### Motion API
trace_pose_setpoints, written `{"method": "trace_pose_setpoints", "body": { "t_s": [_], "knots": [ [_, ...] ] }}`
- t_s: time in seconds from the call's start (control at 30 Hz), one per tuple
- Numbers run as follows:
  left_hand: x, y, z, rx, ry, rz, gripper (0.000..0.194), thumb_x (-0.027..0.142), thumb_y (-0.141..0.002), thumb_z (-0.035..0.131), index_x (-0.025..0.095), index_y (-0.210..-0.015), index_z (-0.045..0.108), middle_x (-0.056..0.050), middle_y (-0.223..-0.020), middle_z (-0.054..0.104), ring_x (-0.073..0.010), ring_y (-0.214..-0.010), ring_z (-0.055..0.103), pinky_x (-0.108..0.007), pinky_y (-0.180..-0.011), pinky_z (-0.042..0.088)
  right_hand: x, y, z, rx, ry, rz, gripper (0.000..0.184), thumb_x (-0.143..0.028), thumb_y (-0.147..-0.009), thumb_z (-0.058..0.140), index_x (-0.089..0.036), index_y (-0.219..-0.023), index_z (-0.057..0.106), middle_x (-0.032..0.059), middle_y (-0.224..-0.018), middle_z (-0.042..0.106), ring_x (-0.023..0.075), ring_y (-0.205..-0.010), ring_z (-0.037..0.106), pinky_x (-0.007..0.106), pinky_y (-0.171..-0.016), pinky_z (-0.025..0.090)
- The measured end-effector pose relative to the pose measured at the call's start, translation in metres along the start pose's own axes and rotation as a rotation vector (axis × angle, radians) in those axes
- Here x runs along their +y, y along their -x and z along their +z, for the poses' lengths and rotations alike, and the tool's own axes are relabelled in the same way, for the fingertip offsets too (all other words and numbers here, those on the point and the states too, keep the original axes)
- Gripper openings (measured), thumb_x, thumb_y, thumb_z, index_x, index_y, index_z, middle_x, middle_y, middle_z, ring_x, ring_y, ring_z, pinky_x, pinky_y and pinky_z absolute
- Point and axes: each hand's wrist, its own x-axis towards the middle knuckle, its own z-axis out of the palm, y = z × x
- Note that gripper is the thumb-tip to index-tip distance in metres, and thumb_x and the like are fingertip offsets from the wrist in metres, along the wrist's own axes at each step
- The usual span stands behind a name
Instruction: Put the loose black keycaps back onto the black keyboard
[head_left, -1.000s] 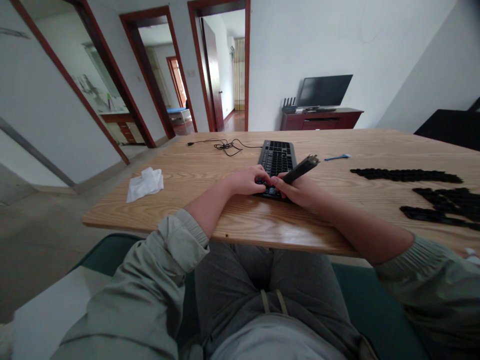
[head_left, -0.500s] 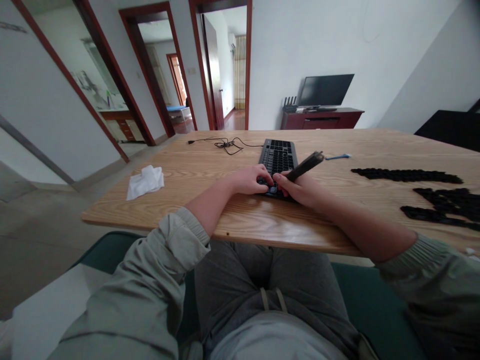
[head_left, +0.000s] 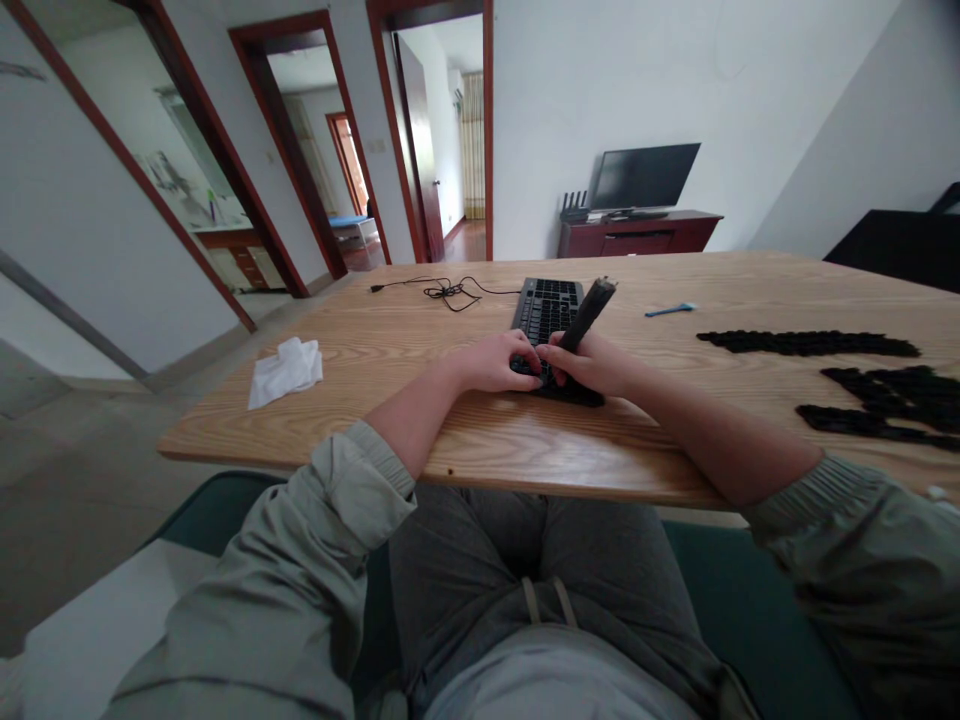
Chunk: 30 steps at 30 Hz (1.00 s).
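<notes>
A black keyboard (head_left: pixel 550 300) lies lengthwise away from me on the wooden table (head_left: pixel 390 360). My left hand (head_left: pixel 499 362) rests over its near end from the left, fingers bent and thumb close to them; what they pinch, if anything, is hidden. From the other side, my right hand (head_left: pixel 592 362) grips a thick dark pen-shaped tool (head_left: pixel 589 313). Its upper end leans up and to the right, while its lower end is hidden by my fingers. Both hands nearly meet over the keyboard.
Beyond the keyboard lies its coiled cable (head_left: pixel 448 290). A white cloth (head_left: pixel 286 372) is at the left edge. On the right are a small blue brush-like tool (head_left: pixel 670 310), a row of black keycap-like pieces (head_left: pixel 806 343) and more black pieces (head_left: pixel 896 392).
The dark tool has tipped more upright, its upper end moving left, as my right hand turned. My left hand stays at the keyboard's near end. The whole view has shifted slightly.
</notes>
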Motion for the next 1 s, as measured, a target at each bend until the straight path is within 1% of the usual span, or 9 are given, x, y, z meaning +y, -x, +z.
{"method": "trace_pose_setpoints", "body": {
  "t_s": [0.07, 0.2, 0.33, 0.47, 0.53, 0.67, 0.73, 0.87, 1.0],
  "knots": [
    [0.001, -0.001, 0.001, 0.010, -0.009, -0.009, 0.032, 0.039, -0.078, 0.065, 0.021, -0.104, 0.071, -0.005, -0.107, 0.060, -0.0177, -0.096, 0.060, -0.031, -0.092, 0.048, 0.001, -0.001, -0.001, -0.018, 0.008, -0.022, 0.044, -0.059, -0.089, 0.049, -0.018, -0.075, 0.059, 0.0040, -0.067, 0.061, 0.0146, -0.057, 0.051, 0.028, -0.055, 0.039],
    [0.003, -0.002, 0.002, 0.028, -0.064, -0.015, 0.031, 0.041, -0.077, 0.065, 0.018, -0.098, 0.069, -0.006, -0.108, 0.060, -0.0188, -0.099, 0.058, -0.031, -0.092, 0.048, 0.000, 0.003, -0.003, 0.006, 0.029, -0.091, 0.037, -0.055, -0.087, 0.057, -0.019, -0.086, 0.064, 0.0044, -0.078, 0.066, 0.0170, -0.066, 0.056, 0.029, -0.062, 0.042],
    [0.010, -0.005, 0.003, 0.022, -0.143, -0.058, 0.034, 0.044, -0.075, 0.065, 0.019, -0.097, 0.067, -0.006, -0.110, 0.060, -0.0201, -0.102, 0.057, -0.032, -0.094, 0.046, 0.002, 0.008, -0.005, 0.027, 0.084, -0.105, 0.036, -0.055, -0.087, 0.058, -0.020, -0.088, 0.066, 0.0051, -0.081, 0.068, 0.0186, -0.071, 0.058, 0.030, -0.067, 0.044],
    [0.019, -0.011, 0.003, -0.031, -0.238, -0.116, 0.062, 0.069, -0.064, 0.067, 0.019, -0.100, 0.065, -0.007, -0.111, 0.058, -0.0255, -0.105, 0.055, -0.037, -0.094, 0.046, 0.006, 0.008, -0.004, 0.020, 0.092, -0.128, 0.032, -0.050, -0.089, 0.056, -0.021, -0.094, 0.068, 0.0057, -0.088, 0.070, 0.0202, -0.077, 0.061, 0.031, -0.072, 0.046],
    [0.022, -0.014, 0.003, -0.053, -0.287, -0.133, 0.070, 0.076, -0.059, 0.067, 0.019, -0.100, 0.065, -0.008, -0.111, 0.058, -0.0271, -0.105, 0.054, -0.039, -0.093, 0.045, 0.008, 0.008, -0.002, 0.017, 0.092, -0.152, 0.032, -0.049, -0.090, 0.055, -0.021, -0.096, 0.068, 0.0062, -0.092, 0.071, 0.0208, -0.081, 0.062, 0.032, -0.075, 0.047],
    [0.021, -0.016, 0.004, -0.066, -0.311, -0.147, 0.067, 0.074, -0.059, 0.069, 0.020, -0.098, 0.065, -0.007, -0.111, 0.056, -0.0259, -0.105, 0.052, -0.037, -0.092, 0.045, 0.010, 0.007, 0.000, 0.022, 0.104, -0.156, 0.033, -0.050, -0.090, 0.054, -0.020, -0.093, 0.069, 0.0071, -0.095, 0.071, 0.0214, -0.085, 0.063, 0.032, -0.079, 0.048],
    [0.020, -0.016, 0.005, -0.065, -0.295, -0.152, 0.064, 0.072, -0.060, 0.070, 0.021, -0.097, 0.066, -0.006, -0.110, 0.056, -0.0251, -0.105, 0.052, -0.035, -0.090, 0.044, 0.012, 0.007, 0.000, 0.000, 0.107, -0.158, 0.030, -0.047, -0.089, 0.056, -0.020, -0.091, 0.069, 0.0067, -0.093, 0.071, 0.0211, -0.084, 0.062, 0.032, -0.078, 0.048],
    [0.021, -0.014, 0.004, -0.059, -0.264, -0.158, 0.060, 0.068, -0.060, 0.072, 0.021, -0.097, 0.065, -0.005, -0.109, 0.056, -0.0245, -0.104, 0.051, -0.033, -0.088, 0.044, 0.010, 0.008, -0.003, -0.019, 0.072, -0.171, 0.019, -0.036, -0.086, 0.059, -0.019, -0.090, 0.068, 0.0053, -0.087, 0.070, 0.0195, -0.079, 0.062, 0.031, -0.075, 0.049],
    [0.023, -0.013, 0.003, -0.083, -0.254, -0.175, 0.060, 0.067, -0.061, 0.071, 0.022, -0.099, 0.063, -0.005, -0.109, 0.057, -0.0248, -0.106, 0.051, -0.033, -0.088, 0.044, 0.004, 0.009, -0.004, -0.011, 0.094, -0.141, 0.012, -0.025, -0.084, 0.057, -0.020, -0.087, 0.068, 0.0060, -0.087, 0.070, 0.0196, -0.078, 0.061, 0.032, -0.077, 0.049]
  ]
}}
